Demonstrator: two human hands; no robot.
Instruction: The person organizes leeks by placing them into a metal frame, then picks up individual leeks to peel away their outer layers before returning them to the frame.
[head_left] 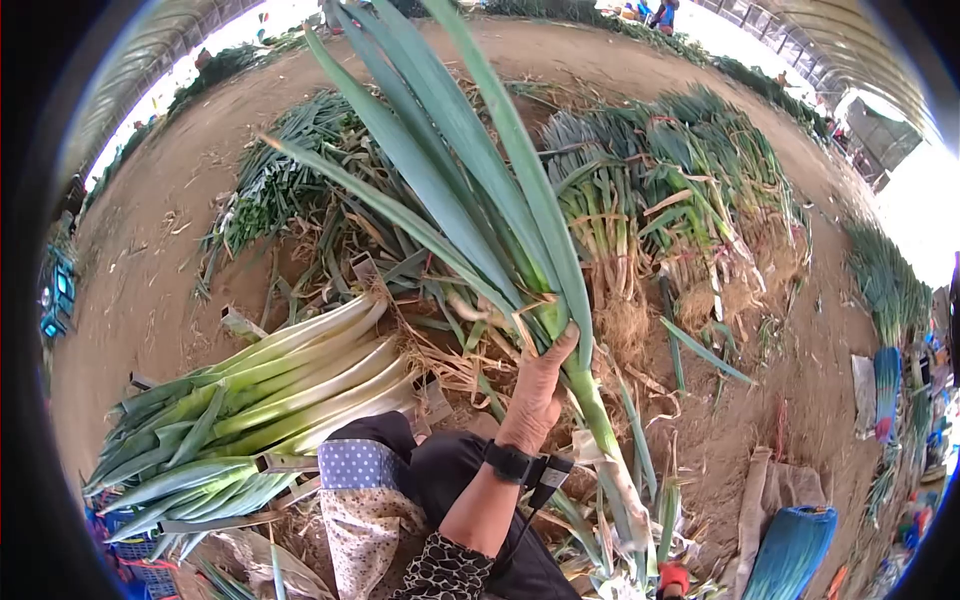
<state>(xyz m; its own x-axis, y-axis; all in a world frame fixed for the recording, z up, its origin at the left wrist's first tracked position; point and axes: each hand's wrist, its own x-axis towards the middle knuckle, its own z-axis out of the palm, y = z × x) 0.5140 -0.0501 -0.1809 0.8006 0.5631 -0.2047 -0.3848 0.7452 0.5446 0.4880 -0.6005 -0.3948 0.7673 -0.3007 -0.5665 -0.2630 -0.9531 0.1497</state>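
My left hand [538, 395], with a dark watch on its wrist, is closed around a leek [594, 412]. The leek's broad green leaves fan upward past the top of the view, and its pale shank slants down to the lower right. At the bottom edge, close to the lower end of the shank, a small red-covered part of what looks like my right hand [675, 578] shows; its fingers cannot be made out. On my left, a stack of cleaned leeks [300, 385] with pale shanks lies across a low metal frame [285, 463].
Bundles of untrimmed leeks [690, 200] with roots lie ahead, beside a heap of leaves [300, 160]. Peelings [600, 530] litter the soil around my knees. A blue-wrapped bundle [795, 550] lies at lower right. Another bundle [885, 390] stands farther right. Blue crates [145, 575] are at lower left.
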